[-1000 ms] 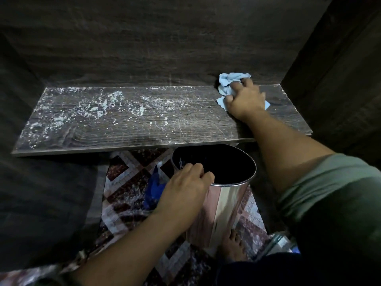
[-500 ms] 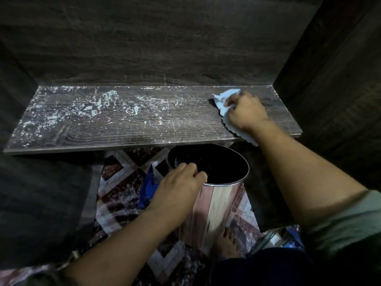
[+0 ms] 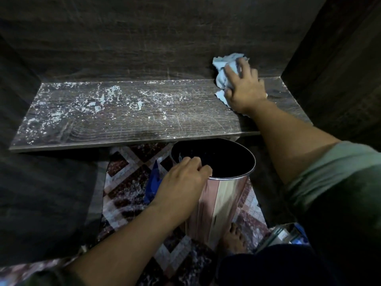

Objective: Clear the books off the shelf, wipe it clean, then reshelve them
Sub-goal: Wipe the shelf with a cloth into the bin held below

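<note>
Nothing in view can be read: no writing, label, brand or number. The dusty shelf board (image 3: 123,124), the pale blue cloth (image 3: 222,64) at its far right and the shiny metal bin (image 3: 222,203) below its near edge carry no legible marks. The glossy items (image 3: 282,234) on the floor at the near right are too blurred to tell whether they bear any print.
</note>
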`<state>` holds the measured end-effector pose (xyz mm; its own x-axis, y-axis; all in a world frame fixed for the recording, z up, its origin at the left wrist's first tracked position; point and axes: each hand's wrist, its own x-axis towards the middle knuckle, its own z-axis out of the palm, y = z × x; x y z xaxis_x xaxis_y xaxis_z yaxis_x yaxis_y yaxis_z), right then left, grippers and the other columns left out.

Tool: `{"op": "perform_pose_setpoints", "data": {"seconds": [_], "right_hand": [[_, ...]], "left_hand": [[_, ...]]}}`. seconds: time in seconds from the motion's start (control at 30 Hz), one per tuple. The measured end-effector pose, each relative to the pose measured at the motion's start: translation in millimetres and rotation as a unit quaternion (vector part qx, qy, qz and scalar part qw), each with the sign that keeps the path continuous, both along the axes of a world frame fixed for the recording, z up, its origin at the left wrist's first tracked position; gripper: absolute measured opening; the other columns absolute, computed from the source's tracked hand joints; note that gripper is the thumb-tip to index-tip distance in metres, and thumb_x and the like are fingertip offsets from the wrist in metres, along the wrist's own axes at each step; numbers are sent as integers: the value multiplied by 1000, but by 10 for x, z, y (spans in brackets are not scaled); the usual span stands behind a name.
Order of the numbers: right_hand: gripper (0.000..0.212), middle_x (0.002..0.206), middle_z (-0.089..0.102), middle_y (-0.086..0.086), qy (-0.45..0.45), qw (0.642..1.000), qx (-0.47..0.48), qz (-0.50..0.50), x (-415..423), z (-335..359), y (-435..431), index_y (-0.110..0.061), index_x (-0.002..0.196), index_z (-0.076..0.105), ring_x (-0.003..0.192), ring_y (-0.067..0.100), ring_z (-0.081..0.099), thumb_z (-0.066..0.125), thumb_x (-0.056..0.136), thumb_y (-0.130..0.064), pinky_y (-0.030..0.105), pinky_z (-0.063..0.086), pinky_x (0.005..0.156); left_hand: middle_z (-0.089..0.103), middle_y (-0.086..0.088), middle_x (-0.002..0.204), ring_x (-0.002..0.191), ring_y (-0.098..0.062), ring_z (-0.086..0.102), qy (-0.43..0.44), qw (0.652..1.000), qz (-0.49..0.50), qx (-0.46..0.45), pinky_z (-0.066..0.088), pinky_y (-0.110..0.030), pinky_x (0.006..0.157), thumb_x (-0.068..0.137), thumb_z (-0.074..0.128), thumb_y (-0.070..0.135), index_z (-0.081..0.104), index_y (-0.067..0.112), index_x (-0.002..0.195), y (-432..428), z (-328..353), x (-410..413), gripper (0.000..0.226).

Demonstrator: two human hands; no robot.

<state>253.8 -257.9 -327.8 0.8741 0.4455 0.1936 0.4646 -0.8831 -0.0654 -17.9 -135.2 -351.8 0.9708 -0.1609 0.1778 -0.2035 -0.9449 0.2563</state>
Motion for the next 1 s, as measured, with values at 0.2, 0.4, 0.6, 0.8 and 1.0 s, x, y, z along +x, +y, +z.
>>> {"op": "perform_pose_setpoints", "data": {"seconds": [0.2, 0.4, 0.6, 0.8, 1.0], "right_hand": [[51, 152, 26, 2, 86, 995, -46, -36, 42, 150, 24, -41, 142, 38, 133, 36, 29, 44, 91, -43, 53, 28, 108], [55, 142, 42, 12, 147, 988, -54, -16, 46, 309, -22, -39, 134, 52, 125, 34, 48, 61, 81, -47, 38, 42, 103], [43, 138, 46, 4, 114, 990, 85, -5, -290, 149, -397, -37, 126, 60, 126, 29, 45, 56, 84, -38, 40, 37, 106], [62, 161, 3, 17, 16, 981, -79, -176, 80, 217, -832, -22, 153, 18, 148, 35, 1, 30, 98, -48, 48, 7, 117], [78, 151, 35, 16, 85, 981, 72, -158, 240, -60, -838, -22, 146, 37, 136, 37, 32, 20, 81, -61, 45, 26, 114]], "left_hand": [[52, -3, 77, 71, -23, 54, -7, 1000, -1, -3, 45, -32, 53, 53, 81, -4, 64, 14, 86, -28, -28, -17, 40], [52, -3, 76, 70, -23, 55, -2, 1000, -11, 6, 45, -31, 52, 51, 82, -1, 65, 15, 83, -26, -19, -3, 39], [51, -5, 84, 80, -27, 54, 15, 1000, -9, 2, 45, -35, 60, 65, 75, 1, 63, 13, 93, -41, 13, -2, 32], [51, -5, 81, 78, -26, 53, -3, 1000, 0, 8, 37, -30, 58, 64, 75, -1, 64, 12, 90, -77, 43, 50, 31], [52, -4, 82, 76, -24, 53, -5, 1000, 2, -11, 42, -32, 59, 63, 78, 0, 65, 12, 91, -84, 11, 88, 34]]}}
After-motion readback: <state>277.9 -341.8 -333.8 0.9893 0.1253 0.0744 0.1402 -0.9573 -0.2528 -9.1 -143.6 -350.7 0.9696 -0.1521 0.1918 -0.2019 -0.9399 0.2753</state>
